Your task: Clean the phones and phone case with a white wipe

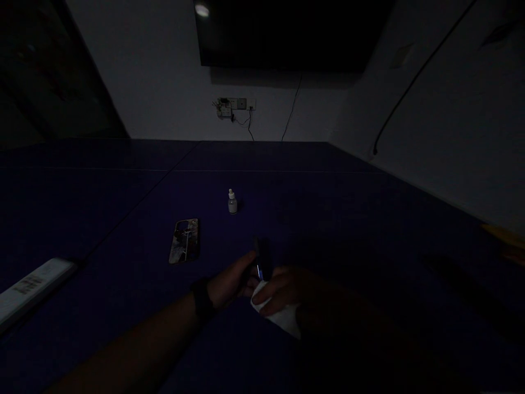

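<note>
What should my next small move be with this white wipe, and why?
I'd probably slide your right hand, with the white wipe, a little toward the far end of the dark phone-like device. Your left hand holds the device, the wipe is bunched at its near end, and the far part appears uncovered, though the picture is very dark.

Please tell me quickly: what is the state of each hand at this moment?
Left hand: closed, holding a dark phone-like object.
Right hand: closed on a white cloth or tissue, at the object's near end.
</note>
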